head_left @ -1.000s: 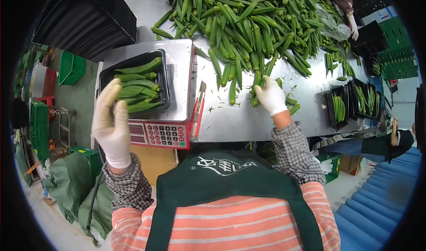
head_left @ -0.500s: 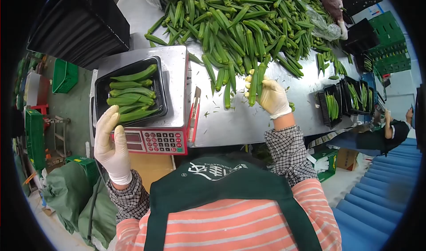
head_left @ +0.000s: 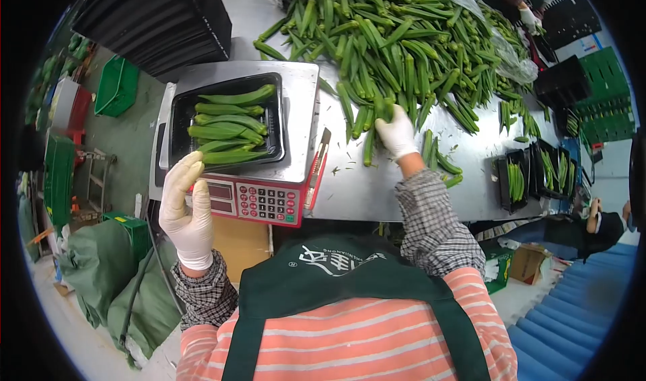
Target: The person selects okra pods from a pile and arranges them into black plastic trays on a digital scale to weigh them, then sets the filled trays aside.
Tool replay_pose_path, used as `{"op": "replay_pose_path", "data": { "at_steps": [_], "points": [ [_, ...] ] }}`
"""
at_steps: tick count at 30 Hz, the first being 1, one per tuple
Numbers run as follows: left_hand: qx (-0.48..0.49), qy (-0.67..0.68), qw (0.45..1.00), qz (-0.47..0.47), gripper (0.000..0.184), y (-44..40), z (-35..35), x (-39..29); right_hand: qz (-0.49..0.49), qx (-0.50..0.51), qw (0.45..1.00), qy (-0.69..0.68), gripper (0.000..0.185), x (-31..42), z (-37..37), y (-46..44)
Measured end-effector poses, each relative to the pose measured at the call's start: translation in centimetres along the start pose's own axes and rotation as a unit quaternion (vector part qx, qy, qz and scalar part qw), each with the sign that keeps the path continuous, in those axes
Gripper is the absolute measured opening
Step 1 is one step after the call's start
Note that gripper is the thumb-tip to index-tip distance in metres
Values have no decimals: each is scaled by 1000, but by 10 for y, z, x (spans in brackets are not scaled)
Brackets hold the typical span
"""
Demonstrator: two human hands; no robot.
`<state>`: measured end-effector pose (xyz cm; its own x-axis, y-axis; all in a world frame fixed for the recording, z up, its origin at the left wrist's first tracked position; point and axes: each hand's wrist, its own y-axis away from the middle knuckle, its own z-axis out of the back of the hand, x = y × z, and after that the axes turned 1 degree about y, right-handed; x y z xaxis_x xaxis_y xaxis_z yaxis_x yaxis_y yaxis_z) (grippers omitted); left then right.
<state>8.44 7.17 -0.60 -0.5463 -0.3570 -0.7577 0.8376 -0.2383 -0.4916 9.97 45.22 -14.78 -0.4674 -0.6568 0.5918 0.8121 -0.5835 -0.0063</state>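
Okra point(head_left: 404, 54) lies heaped on the metal table point(head_left: 356, 196), with several pods also in a black tray point(head_left: 180, 122) on the scale point(head_left: 268, 203). At the heap's near edge, the right hand point(head_left: 397, 136) has its fingers bent over pods; whether they are clamped on any cannot be told. The left hand point(head_left: 186, 213) is held up at the tray's near left corner, thumb and fingers apart with nothing between them; contact with the rim is unclear. A red cutter point(head_left: 317, 169) lies just beside the scale. More filled trays point(head_left: 516, 181) stand at the table's right end.
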Motion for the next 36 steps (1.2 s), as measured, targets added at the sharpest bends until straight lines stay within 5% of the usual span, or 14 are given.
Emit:
{"op": "replay_pose_path", "data": {
  "at_steps": [2, 5, 13, 16, 18, 20, 24, 28, 30, 36],
  "points": [
    [-26, 19, 999, 11, 21, 3, 6, 5, -77, 22, 915, -395, 39, -6, 24, -2],
    [-53, 40, 994, 90, 19, 4, 6, 0, -68, 125, 722, -677, 19, 15, 62, -2],
    [130, 111, 980, -99, 20, -23, -75, -41, -171, 172, 557, -795, 24, 61, 60, 12],
    [152, 128, 973, -114, 21, -30, -92, -47, -142, 181, 570, -789, 31, 79, 67, 26],
    [135, 127, 973, -140, 21, -35, -90, -47, -15, 124, 699, -704, 32, 76, 63, 20],
    [145, 116, 971, -149, 21, -35, -81, -46, 6, 125, 790, -601, 32, 88, 70, 20],
    [171, 99, 968, -157, 22, -14, -66, -35, 166, 213, 880, -390, 38, 177, 79, 31],
    [156, 75, 980, -94, 19, 8, -46, -30, 463, 180, 849, -179, 34, 244, 27, 24],
    [134, 66, 987, -64, 19, 15, -31, -24, 453, 236, 857, -65, 32, 263, 1, 25],
    [-15, -63, 997, 34, 16, 9, 57, 2, 374, 179, 880, -230, 31, 244, 40, -15]
  ]
}}
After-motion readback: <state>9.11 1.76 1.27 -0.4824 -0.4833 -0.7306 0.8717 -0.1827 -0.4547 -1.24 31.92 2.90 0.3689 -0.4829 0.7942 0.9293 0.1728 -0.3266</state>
